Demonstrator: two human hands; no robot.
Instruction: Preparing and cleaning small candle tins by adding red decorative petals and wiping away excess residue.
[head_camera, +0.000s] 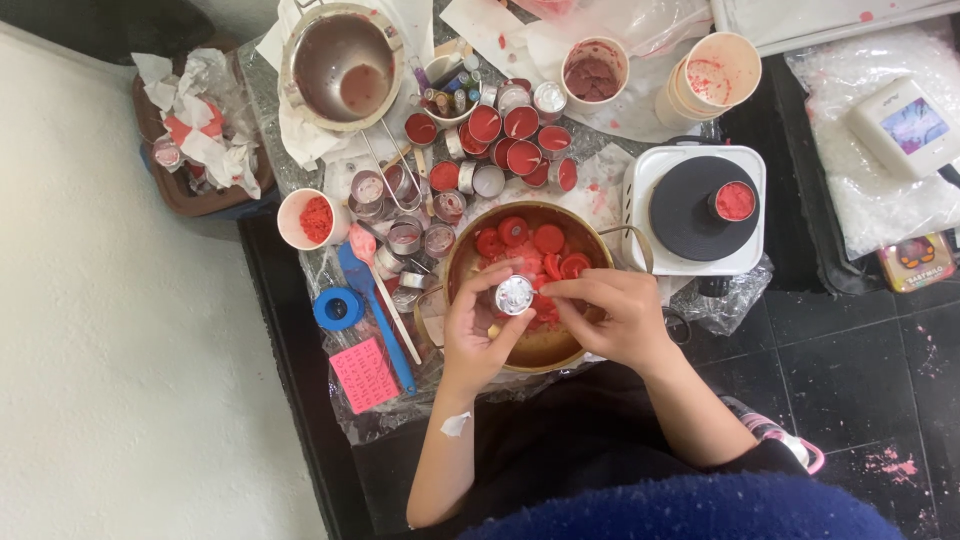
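left hand (478, 335): I see it cupping a small foil cup (514, 294), fingers clenched round its rim, open side up.
right hand (615, 318): fingertips (548, 290) pinched at the cup's right edge; I can't tell if they grip the cup or something tiny on it.
cup position: held just above the front half of the brass bowl (470, 250), between both hands.
bowl: holds red wax discs (530, 245) piled at the back.
hotplate (695, 210): right of the bowl, white body, black top, one red-filled tin (735, 201) on it.
filled cups (510, 140): cluster behind the bowl, red wax inside.
empty cups (410, 235): left of the bowl, scattered.
blue spatula (375, 305): lies left of the bowl, beside a blue tape roll (338, 308) and a pink card (364, 374).
strainer pot (342, 65): far left back, red residue at the bottom.
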